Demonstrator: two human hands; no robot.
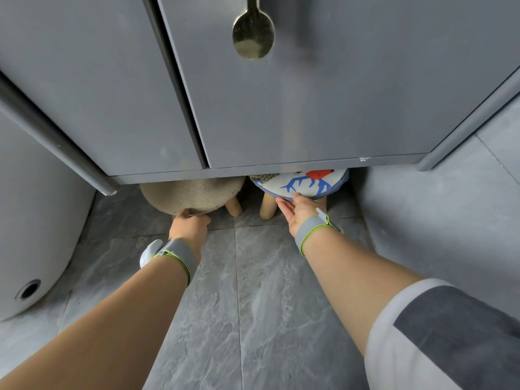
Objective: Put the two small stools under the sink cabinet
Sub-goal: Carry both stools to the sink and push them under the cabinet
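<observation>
Two small round stools with pale wooden legs stand on the floor, partly beneath the grey sink cabinet (281,114). The left stool (194,194) has a plain beige fabric seat; its front half sticks out past the cabinet's bottom edge. My left hand (190,228) grips the near rim of that seat, fingers curled under it. The right stool (301,182) has a white seat with a blue and red print and lies further under the cabinet. My right hand (299,212) rests flat against its front rim, fingers apart and straight.
A white rounded fixture (33,235) fills the left side, close to the beige stool. A grey wall (439,220) stands to the right of the printed stool. The cabinet door carries a brass handle (252,32). Grey tiled floor (239,305) lies between my arms.
</observation>
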